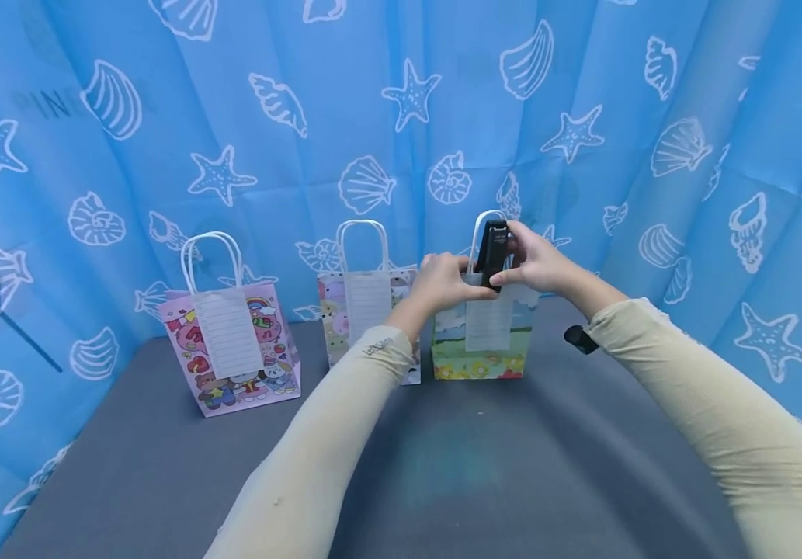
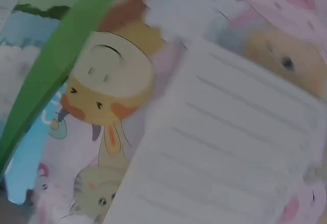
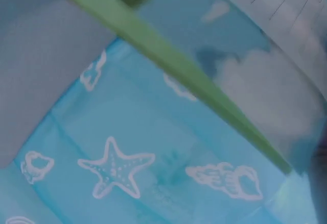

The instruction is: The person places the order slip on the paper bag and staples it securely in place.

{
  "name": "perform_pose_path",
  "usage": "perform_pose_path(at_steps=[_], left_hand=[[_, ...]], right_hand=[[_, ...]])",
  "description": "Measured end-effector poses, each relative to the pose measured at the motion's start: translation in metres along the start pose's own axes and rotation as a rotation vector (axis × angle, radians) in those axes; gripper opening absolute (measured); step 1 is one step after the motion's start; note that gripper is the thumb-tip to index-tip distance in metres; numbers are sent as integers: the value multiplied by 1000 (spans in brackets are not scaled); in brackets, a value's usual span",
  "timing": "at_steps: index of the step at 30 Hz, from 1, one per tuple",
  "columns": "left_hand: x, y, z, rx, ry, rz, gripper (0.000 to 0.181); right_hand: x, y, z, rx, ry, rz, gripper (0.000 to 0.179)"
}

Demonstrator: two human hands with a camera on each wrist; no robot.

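At the top edge of the green landscape-print paper bag (image 1: 454, 355), my right hand (image 1: 540, 260) grips a black stapler (image 1: 494, 247), held upright over the rim. My left hand (image 1: 440, 281) pinches the same rim, its thumb reaching toward the stapler's lower end. A lined paper sheet (image 1: 488, 326) hangs on the bag's front beneath both hands. In the right wrist view the bag's green side edge (image 3: 179, 73) and part of the sheet (image 3: 291, 9) show. The exact grip of the left fingertips is partly hidden.
Left of it stands an animal-print bag (image 1: 335, 310) with a lined sheet, partly behind my left arm. A pink cartoon bag (image 1: 279, 330) stands farther left, also bearing a sheet. Under my right sleeve lies a black cylindrical object (image 1: 580, 339). A blue shell-print curtain (image 1: 407, 155) hangs behind the grey table (image 1: 512, 481).
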State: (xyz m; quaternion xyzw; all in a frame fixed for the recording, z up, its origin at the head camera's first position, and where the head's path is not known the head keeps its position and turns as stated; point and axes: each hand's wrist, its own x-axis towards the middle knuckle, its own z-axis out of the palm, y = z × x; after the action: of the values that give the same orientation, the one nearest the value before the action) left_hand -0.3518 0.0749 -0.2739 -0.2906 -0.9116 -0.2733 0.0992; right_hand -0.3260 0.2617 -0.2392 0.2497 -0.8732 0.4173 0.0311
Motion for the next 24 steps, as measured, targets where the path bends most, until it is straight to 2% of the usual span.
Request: perform_pose_path(at_steps=[3, 8, 11, 14, 19, 22, 24], left_hand=[[-3, 0, -3, 34, -50, -27, 53], [-7, -3, -8, -41, -90, -76, 67], [-8, -7, -10, -90, -103, -82, 61], [-9, -9, -9, -131, -118, -91, 47], [-10, -8, -7, -112, -80, -93, 35], [-11, -5, -6, -106, -43, -100, 32], [-11, -3, -5, -118, -26, -115, 31]], right_hand=[[0, -2, -1, -21, -37, -6, 76], [-1, -5, -4, -22, -11, 10, 71], [-5, -5, -8, 13, 39, 45, 67], [-10, -5, -12, 67, 96, 72, 69], [-22, -6, -18, 140, 214, 100, 71], [-30, -4, -19, 205, 296, 99, 60], [-37, -3, -20, 293, 342, 77, 49]])
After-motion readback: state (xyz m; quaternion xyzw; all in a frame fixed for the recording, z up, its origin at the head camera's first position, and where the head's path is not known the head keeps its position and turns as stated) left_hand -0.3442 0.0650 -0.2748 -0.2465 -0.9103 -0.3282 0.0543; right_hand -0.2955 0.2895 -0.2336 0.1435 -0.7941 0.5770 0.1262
